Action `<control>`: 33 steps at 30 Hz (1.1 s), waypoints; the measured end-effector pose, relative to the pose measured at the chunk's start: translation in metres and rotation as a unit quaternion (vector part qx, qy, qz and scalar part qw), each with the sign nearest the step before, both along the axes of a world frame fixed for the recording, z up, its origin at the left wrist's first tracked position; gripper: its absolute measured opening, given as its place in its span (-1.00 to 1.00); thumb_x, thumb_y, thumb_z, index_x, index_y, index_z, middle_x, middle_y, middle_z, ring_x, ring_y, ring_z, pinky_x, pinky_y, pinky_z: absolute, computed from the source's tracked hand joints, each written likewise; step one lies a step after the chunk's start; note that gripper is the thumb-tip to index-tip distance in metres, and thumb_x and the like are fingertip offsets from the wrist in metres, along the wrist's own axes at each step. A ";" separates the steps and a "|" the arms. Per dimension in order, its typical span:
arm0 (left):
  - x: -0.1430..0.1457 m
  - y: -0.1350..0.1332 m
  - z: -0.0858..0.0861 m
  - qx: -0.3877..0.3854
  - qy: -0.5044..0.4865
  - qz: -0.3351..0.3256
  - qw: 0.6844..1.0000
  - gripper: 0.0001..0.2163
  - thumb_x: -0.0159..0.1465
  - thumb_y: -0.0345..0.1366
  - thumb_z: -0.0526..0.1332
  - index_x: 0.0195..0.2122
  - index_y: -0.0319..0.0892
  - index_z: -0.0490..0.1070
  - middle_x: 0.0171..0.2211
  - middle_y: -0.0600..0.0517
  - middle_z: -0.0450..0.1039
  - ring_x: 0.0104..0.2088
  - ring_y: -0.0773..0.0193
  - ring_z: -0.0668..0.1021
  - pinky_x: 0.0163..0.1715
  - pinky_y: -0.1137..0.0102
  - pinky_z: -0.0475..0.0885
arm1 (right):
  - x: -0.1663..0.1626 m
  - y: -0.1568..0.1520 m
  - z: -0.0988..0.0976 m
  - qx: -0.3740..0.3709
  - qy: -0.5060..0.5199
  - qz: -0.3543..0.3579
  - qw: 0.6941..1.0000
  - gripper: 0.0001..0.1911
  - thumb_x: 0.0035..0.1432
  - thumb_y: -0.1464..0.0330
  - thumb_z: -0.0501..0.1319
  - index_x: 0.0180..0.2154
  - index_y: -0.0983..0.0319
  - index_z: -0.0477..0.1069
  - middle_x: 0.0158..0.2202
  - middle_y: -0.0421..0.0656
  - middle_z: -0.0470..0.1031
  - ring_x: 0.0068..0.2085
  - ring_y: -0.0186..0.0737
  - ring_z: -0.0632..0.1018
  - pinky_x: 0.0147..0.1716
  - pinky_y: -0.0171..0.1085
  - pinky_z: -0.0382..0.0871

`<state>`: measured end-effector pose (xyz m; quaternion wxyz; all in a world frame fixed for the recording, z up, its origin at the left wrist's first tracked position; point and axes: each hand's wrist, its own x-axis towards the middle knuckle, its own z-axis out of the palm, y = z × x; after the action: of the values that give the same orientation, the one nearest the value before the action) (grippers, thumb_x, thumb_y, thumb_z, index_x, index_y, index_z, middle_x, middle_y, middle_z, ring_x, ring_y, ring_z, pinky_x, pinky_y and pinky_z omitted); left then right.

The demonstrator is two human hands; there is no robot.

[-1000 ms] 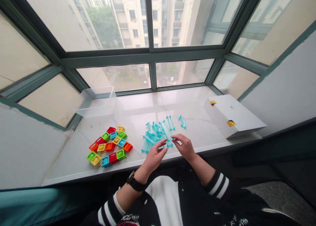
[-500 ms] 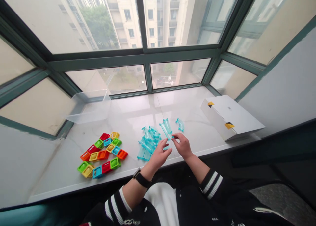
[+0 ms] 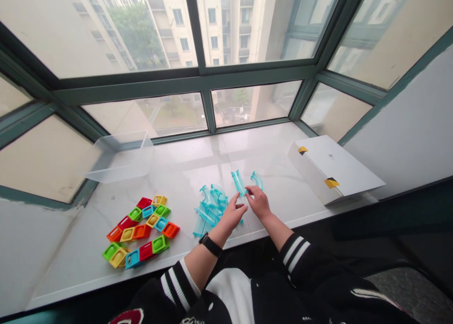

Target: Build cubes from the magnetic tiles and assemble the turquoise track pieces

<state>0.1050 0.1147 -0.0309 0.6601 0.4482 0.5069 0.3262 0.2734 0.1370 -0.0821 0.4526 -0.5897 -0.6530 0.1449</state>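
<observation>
Straight clear-blue plastic track pieces (image 3: 238, 182) lie together on the white sill, pointing away from me. My right hand (image 3: 259, 202) pinches their near end between thumb and fingertips. At that same end is my left hand (image 3: 230, 216), its index finger close to the track and its thumb held apart. Just beyond my right fingers rests a curved clear-blue track piece (image 3: 257, 179). Left of my left hand spreads a heap of similar blue track pieces (image 3: 209, 206), partly hidden by the hand.
Several red, green, yellow, blue and orange plastic blocks (image 3: 141, 231) lie in rows at left. Behind them stands a clear plastic bin (image 3: 118, 173). A white box (image 3: 338, 168) with yellow-and-black tabs sits at right. The window frame (image 3: 212, 109) borders the sill's far side.
The two straight track pieces, spread apart at an angle before, now lie close together. My left index finger has moved nearer their end. The view has shifted slightly.
</observation>
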 end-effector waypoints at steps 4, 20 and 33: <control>0.007 0.007 -0.004 -0.031 -0.008 0.000 0.999 -0.15 0.21 -0.20 0.46 0.47 -0.14 0.13 0.10 -0.19 0.54 0.11 0.07 0.57 0.18 0.14 0.45 | 0.001 0.008 -0.007 -0.013 -0.013 -0.002 1.000 -0.74 0.30 0.40 0.17 -0.03 0.16 0.55 -0.14 -0.08 0.58 -0.22 -0.13 0.59 -0.14 -0.12 0.55; 0.013 0.011 -0.016 -0.049 0.000 -0.012 0.999 -0.11 0.20 -0.08 0.43 0.48 -0.12 0.06 0.02 -0.14 0.53 -0.04 0.15 0.58 0.08 0.17 0.47 | 0.002 0.019 -0.029 -0.001 -0.039 0.015 0.999 -0.74 0.31 0.46 0.17 -0.05 0.17 0.56 -0.11 -0.06 0.60 -0.12 -0.08 0.61 -0.04 -0.11 0.53; 0.015 0.011 -0.019 -0.053 0.006 -0.006 0.999 -0.15 0.24 -0.16 0.41 0.49 -0.13 0.05 -0.04 -0.10 0.54 -0.07 0.17 0.59 0.05 0.20 0.50 | 0.003 0.018 -0.036 -0.001 -0.051 0.013 0.999 -0.74 0.31 0.46 0.16 -0.05 0.16 0.56 -0.10 -0.05 0.61 -0.05 -0.04 0.62 0.00 -0.07 0.53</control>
<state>0.1200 0.1261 -0.0496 0.6818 0.4175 0.5247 0.2925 0.2763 0.1549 -0.1181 0.4159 -0.5884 -0.6828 0.1208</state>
